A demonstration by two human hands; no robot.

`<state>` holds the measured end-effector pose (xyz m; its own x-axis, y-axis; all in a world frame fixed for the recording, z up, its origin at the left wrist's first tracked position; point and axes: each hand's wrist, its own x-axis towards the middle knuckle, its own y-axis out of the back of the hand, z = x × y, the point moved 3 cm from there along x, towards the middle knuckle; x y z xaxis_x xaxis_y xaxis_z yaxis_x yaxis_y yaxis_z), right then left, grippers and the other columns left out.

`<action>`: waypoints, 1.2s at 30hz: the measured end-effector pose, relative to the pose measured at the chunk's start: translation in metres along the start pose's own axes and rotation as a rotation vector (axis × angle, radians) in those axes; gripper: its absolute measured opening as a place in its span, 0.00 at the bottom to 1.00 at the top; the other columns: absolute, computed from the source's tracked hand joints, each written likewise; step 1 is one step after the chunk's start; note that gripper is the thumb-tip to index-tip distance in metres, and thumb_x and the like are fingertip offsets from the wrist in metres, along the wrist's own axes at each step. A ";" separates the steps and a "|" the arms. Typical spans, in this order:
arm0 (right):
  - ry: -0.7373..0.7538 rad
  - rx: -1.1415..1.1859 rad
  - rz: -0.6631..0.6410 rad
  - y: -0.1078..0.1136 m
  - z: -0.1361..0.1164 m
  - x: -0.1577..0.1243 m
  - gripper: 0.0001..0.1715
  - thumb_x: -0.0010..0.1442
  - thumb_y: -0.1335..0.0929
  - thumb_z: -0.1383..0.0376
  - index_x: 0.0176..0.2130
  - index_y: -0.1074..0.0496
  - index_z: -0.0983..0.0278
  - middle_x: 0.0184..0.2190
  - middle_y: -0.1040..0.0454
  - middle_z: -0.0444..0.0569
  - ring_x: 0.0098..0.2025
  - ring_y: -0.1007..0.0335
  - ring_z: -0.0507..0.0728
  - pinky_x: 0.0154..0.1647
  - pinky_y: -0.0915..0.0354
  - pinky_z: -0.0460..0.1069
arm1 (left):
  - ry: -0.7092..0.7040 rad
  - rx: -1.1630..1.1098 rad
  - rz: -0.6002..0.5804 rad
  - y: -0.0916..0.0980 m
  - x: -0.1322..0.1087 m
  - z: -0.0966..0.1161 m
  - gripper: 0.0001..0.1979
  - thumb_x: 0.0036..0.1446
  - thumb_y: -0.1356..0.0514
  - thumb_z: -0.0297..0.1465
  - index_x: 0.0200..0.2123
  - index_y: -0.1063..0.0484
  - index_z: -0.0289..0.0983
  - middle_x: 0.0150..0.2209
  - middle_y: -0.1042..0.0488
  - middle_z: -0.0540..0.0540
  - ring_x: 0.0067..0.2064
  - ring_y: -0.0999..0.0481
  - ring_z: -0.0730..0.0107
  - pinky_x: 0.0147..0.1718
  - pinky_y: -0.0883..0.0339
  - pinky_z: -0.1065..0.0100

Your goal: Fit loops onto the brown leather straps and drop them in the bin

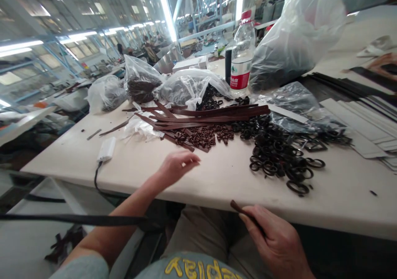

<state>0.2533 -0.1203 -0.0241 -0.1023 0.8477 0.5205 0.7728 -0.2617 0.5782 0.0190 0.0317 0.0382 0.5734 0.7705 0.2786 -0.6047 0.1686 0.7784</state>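
Note:
My left hand (pixel 178 166) hovers over the pale table (pixel 217 175), fingers loosely curled and apart, holding nothing I can see. It is nearest a pile of small brown loops (pixel 204 137). My right hand (pixel 276 239) sits below the table's front edge, closed on a thin dark brown strap (pixel 238 208) that pokes out to the upper left. A bundle of long brown straps (pixel 211 115) lies across the table's middle. Several black rings (pixel 279 159) are heaped to the right of it.
Clear plastic bags of dark parts (pixel 297 34) (pixel 139 80) stand at the back, with a water bottle (pixel 242 59) between them. A white adapter with a cable (pixel 106 149) lies at the left. Grey card strips (pixel 362 121) are stacked at the right. A long black strap (pixel 77 220) runs across below the table.

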 end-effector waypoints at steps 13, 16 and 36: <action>-0.022 -0.074 0.061 0.005 -0.003 0.000 0.07 0.70 0.36 0.65 0.43 0.28 0.62 0.33 0.22 0.45 0.32 0.24 0.54 0.33 0.33 0.47 | 0.277 0.252 0.064 0.023 0.047 -0.103 0.04 0.49 0.35 0.24 0.28 0.21 0.38 0.31 0.27 0.46 0.34 0.27 0.61 0.40 0.33 0.64; -0.050 -0.110 0.098 0.011 0.001 0.000 0.07 0.70 0.36 0.64 0.43 0.28 0.62 0.33 0.22 0.45 0.32 0.24 0.54 0.34 0.34 0.48 | 0.309 0.196 0.143 0.025 0.047 -0.099 0.03 0.50 0.36 0.25 0.29 0.22 0.37 0.31 0.25 0.45 0.35 0.26 0.60 0.41 0.33 0.63; -0.028 -0.138 0.141 0.012 -0.030 0.036 0.11 0.70 0.36 0.64 0.38 0.26 0.65 0.30 0.24 0.48 0.31 0.28 0.55 0.33 0.39 0.49 | 0.703 -1.438 -0.062 -0.081 -0.007 0.052 0.14 0.43 0.25 0.29 0.34 0.20 0.31 0.30 0.20 0.44 0.26 0.23 0.75 0.27 0.27 0.78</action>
<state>0.2401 -0.1065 0.0198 0.0203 0.8101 0.5859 0.6851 -0.4381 0.5820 0.0928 -0.0195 0.0025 0.5053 0.7888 -0.3500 -0.8175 0.3077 -0.4868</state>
